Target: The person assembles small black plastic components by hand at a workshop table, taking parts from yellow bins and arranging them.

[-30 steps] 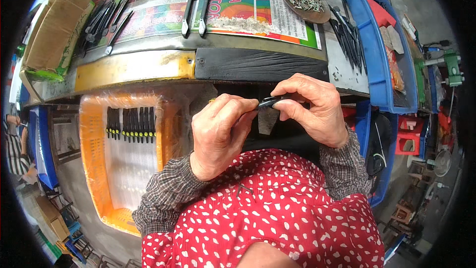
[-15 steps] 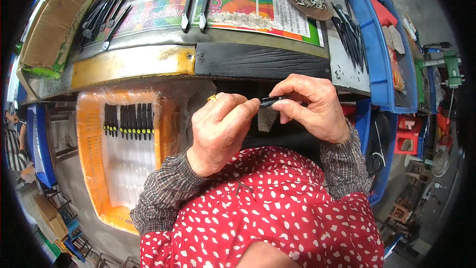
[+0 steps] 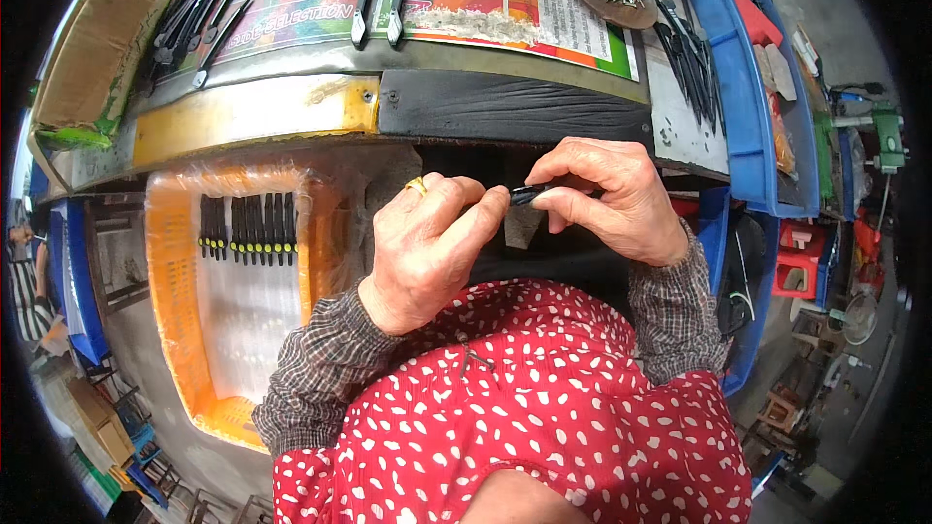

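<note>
A slim black part (image 3: 525,196) is pinched between my two hands, just off the table's near edge and above my lap. My left hand (image 3: 422,247) grips its left end, hiding that end behind the fingers. Thumb and index finger of my right hand (image 3: 614,199) close on the other end. To the left, an orange crate (image 3: 171,320) lined with clear plastic holds a row of slim black pieces (image 3: 262,228) with yellow-green dots. On the table lie two black pieces with silvery tips (image 3: 365,10), side by side.
Bunches of black pieces lie at the table's left (image 3: 180,34) and right (image 3: 687,63). A brown round dish (image 3: 636,16) holds small silvery metal pins. A cardboard box (image 3: 102,49) stands far left; a blue bin (image 3: 752,150) stands right. The table's front edge (image 3: 515,107) runs beyond my hands.
Both hands keep their pinch on the black part, with only slight finger shifts. The table appears slightly higher in the view.
</note>
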`<control>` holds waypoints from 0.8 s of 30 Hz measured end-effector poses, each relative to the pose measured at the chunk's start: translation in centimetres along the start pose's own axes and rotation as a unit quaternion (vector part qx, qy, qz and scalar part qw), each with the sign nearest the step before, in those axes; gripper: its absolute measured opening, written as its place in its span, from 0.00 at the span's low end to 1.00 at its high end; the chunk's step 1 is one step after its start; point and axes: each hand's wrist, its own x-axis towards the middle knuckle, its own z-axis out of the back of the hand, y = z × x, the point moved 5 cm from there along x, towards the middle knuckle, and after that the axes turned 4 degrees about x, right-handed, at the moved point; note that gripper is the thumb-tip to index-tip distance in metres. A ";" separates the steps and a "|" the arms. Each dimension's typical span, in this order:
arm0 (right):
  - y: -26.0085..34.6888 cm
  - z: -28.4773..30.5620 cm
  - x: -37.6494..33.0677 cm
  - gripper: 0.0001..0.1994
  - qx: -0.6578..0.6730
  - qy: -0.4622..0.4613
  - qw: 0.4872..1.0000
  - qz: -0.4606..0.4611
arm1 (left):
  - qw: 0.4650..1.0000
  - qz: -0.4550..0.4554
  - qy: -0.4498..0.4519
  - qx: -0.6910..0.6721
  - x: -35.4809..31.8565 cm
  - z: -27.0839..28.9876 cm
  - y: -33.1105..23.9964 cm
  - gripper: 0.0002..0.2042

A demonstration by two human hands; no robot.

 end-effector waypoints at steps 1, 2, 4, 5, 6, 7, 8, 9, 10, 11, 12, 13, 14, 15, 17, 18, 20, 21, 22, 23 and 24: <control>0.0 0.0 0.0 0.06 0.001 0.001 1.000 0.000 | 1.000 -0.008 -0.004 0.007 0.0 0.0 0.0 0.15; -0.1 -0.1 0.0 0.06 -0.003 0.002 1.000 -0.003 | 1.000 -0.007 -0.004 0.006 -0.1 0.0 0.0 0.15; -0.2 -0.1 0.0 0.06 -0.007 0.003 1.000 -0.007 | 1.000 -0.012 0.005 0.003 -0.1 -0.1 0.2 0.16; -0.2 0.0 0.1 0.06 -0.024 0.005 1.000 0.009 | 1.000 -0.012 0.006 0.003 -0.1 -0.1 0.2 0.16; -0.1 -0.1 0.0 0.06 -0.040 0.007 0.999 0.025 | 1.000 -0.019 0.007 0.007 -0.1 -0.2 0.3 0.16; -0.2 -0.1 0.0 0.06 -0.040 0.007 0.999 0.025 | 1.000 -0.026 0.009 0.010 -0.1 -0.2 0.2 0.17; -0.2 -0.1 0.0 0.06 -0.042 0.005 0.999 0.028 | 1.000 -0.026 0.008 0.011 -0.1 -0.1 0.3 0.17; -0.2 -0.1 0.1 0.06 -0.045 0.002 0.998 0.032 | 1.000 -0.024 0.009 0.008 -0.1 -0.1 0.4 0.16; -0.3 -0.2 0.0 0.06 -0.045 0.003 0.998 0.032 | 1.000 -0.021 0.010 0.005 -0.1 -0.1 0.4 0.16; -0.5 -0.3 -0.1 0.07 -0.019 -0.010 1.000 0.017 | 1.000 -0.022 0.010 0.005 -0.1 -0.1 0.4 0.16; -0.7 -0.4 -0.2 0.07 0.006 -0.023 1.000 0.002 | 1.000 -0.017 0.011 0.002 0.0 0.0 0.5 0.16; -0.7 -0.5 -0.2 0.07 0.006 -0.023 1.000 0.003 | 1.000 -0.012 0.013 -0.001 0.0 0.0 0.5 0.15; -0.7 -0.5 -0.3 0.07 0.010 -0.030 1.000 0.000 | 1.000 -0.013 0.012 -0.001 0.0 0.0 0.4 0.15; -0.8 -0.5 -0.3 0.08 0.013 -0.036 0.999 -0.002 | 1.000 -0.008 0.011 -0.001 0.0 0.0 0.5 0.15; -0.8 -0.4 -0.4 0.07 -0.004 -0.039 0.999 0.008 | 1.000 -0.004 0.010 -0.002 0.0 0.0 0.5 0.14; -0.7 -0.4 -0.4 0.07 -0.020 -0.042 0.999 0.017 | 1.000 0.001 0.010 -0.007 -0.1 -0.1 0.5 0.14; -0.6 -0.3 -0.4 0.07 -0.026 -0.044 0.998 0.021 | 1.000 0.006 0.011 -0.012 -0.1 -0.1 0.6 0.14; -0.6 -0.3 -0.5 0.07 -0.031 -0.045 0.998 0.025 | 1.000 0.008 0.014 -0.015 -0.1 -0.1 0.6 0.13; -0.7 -0.3 -0.5 0.07 -0.031 -0.046 0.998 0.025 | 1.000 0.010 0.016 -0.018 -0.1 -0.2 0.6 0.13; -0.8 -0.3 -0.5 0.07 -0.039 -0.043 0.998 0.033 | 1.000 0.011 0.017 -0.017 -0.1 -0.2 0.6 0.13; -0.8 -0.3 -0.5 0.07 -0.047 -0.041 0.997 0.042 | 1.000 0.009 0.016 -0.014 -0.1 -0.2 0.5 0.13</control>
